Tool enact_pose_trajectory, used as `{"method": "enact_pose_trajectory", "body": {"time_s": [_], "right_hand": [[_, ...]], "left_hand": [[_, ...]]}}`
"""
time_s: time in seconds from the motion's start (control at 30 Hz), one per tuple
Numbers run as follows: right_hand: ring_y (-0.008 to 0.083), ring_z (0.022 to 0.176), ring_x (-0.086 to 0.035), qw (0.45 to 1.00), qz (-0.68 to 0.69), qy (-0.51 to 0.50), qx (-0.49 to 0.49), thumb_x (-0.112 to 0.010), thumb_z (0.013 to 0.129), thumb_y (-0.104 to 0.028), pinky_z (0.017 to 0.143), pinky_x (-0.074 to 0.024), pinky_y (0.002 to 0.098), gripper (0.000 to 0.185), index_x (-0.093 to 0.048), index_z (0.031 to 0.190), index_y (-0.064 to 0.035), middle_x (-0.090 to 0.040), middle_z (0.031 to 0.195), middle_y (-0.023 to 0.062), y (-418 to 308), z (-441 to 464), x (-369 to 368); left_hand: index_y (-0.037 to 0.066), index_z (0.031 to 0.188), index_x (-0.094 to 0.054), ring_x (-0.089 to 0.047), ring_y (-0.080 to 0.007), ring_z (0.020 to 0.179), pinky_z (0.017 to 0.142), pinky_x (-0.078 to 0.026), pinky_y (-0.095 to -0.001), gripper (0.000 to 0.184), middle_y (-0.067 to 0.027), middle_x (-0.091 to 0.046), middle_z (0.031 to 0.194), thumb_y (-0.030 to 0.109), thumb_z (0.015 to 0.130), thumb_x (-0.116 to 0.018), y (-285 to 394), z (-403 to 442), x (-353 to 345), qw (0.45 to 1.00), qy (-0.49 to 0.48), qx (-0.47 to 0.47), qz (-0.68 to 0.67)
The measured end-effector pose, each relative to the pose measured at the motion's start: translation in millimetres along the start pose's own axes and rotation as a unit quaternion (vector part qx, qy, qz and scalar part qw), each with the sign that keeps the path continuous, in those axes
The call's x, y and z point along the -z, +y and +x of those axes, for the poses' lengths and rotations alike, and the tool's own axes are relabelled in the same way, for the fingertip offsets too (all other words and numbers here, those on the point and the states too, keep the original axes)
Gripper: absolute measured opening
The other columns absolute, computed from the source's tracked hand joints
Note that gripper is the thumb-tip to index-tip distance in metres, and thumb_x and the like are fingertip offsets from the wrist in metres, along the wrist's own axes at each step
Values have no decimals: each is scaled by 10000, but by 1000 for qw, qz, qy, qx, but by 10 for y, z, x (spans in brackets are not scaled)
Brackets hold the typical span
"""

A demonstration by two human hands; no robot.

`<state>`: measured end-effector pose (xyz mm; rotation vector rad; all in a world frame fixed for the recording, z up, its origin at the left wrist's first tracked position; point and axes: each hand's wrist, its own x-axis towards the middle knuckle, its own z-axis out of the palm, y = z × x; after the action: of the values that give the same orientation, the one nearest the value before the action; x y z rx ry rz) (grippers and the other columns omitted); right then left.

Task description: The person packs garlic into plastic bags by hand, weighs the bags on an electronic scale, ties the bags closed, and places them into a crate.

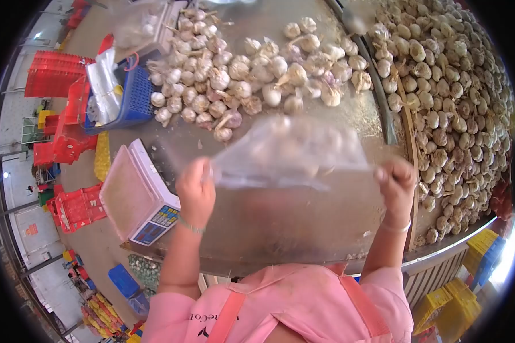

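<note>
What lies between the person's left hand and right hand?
In the head view, a clear plastic bag stretches between the left hand and the right hand, each gripping one side.

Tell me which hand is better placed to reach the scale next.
Probably the left hand: it pinches the plastic bag close to the scale, while the right hand holds the bag's other side, nearer the big garlic pile.

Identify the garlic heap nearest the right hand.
The large whitish garlic heap right of the brown wooden strip; the smaller whitish heap lies left of it, farther.
</note>
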<state>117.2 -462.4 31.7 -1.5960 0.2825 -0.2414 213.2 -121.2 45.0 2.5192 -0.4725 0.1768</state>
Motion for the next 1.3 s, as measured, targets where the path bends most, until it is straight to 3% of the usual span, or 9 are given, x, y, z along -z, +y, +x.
{"method": "enact_pose_trajectory", "body": {"time_s": [0.07,0.17,0.27,0.4,0.53,0.6,0.97,1.17,1.3], "right_hand": [[35,427,-364,987,111,-73,-87,-658,732,-13,397,-258,194,186,-548,582,-19,-455,512,-32,-27,-259,-7],[28,493,-421,968,26,-150,-199,-666,776,-92,438,-325,188,153,-597,664,-14,-487,557,-49,20,-439,-162],[26,520,-423,953,-41,-241,-178,-654,797,-114,450,-327,199,160,-605,686,-10,-482,553,-53,48,-627,-396],[27,496,-405,955,6,-244,-166,-646,810,-140,440,-313,202,187,-603,677,-16,-462,534,-57,-211,-792,-766],[30,417,-342,974,103,-154,-129,-631,796,-163,389,-221,190,199,-583,637,-53,-427,481,-50,-616,-827,-1297],[26,419,-334,985,55,-157,-37,-616,804,-145,384,-207,189,194,-568,638,-57,-418,486,-50,-803,-807,-1688],[28,445,-368,958,128,-240,92,-603,849,-181,406,-248,179,204,-571,687,-61,-464,524,-45,-1663,-728,-4433],[26,487,-404,963,-34,-256,77,-622,837,-189,436,-293,187,215,-583,681,-47,-491,548,-43,-938,-646,-5176],[68,542,-479,944,-135,-287,87,-623,834,-215,498,-377,211,196,-606,770,-31,-550,606,11,-838,-649,-5293]], "left_hand": [[-7,861,-548,-545,-384,720,628,-434,-414,128,-194,-568,754,11,770,-459,17,-422,174,999,22,29,8],[6,890,-546,-612,-257,667,608,-467,-328,146,-115,-602,715,5,821,-417,-162,-1070,156,945,-27,201,-256],[51,849,-523,-618,-196,647,568,-462,-264,114,-68,-613,742,30,869,-413,-110,-1499,160,748,12,384,-541],[70,850,-487,-499,-136,502,465,-384,-243,74,-5,-468,591,64,879,-419,-152,-1715,514,598,81,390,-696],[69,838,-489,-315,-61,390,367,-253,-205,60,16,-389,534,58,864,-436,-315,-1641,1095,657,76,334,-672],[69,838,-495,-319,-57,394,359,-240,-190,65,16,-398,537,66,869,-438,-533,-1590,1457,699,92,267,-656],[64,847,-523,-317,-17,399,345,-216,-162,112,-7,-529,653,129,906,-453,-2259,-1560,3526,792,288,33,-538],[58,985,-538,-415,-24,489,427,-321,-187,138,-41,-619,764,123,873,-489,-3250,-1971,3276,850,256,167,-429],[41,1044,-538,-491,-43,589,530,-387,-185,213,-36,-620,802,138,855,-546,-3378,-2279,3166,812,249,239,-470]]}}
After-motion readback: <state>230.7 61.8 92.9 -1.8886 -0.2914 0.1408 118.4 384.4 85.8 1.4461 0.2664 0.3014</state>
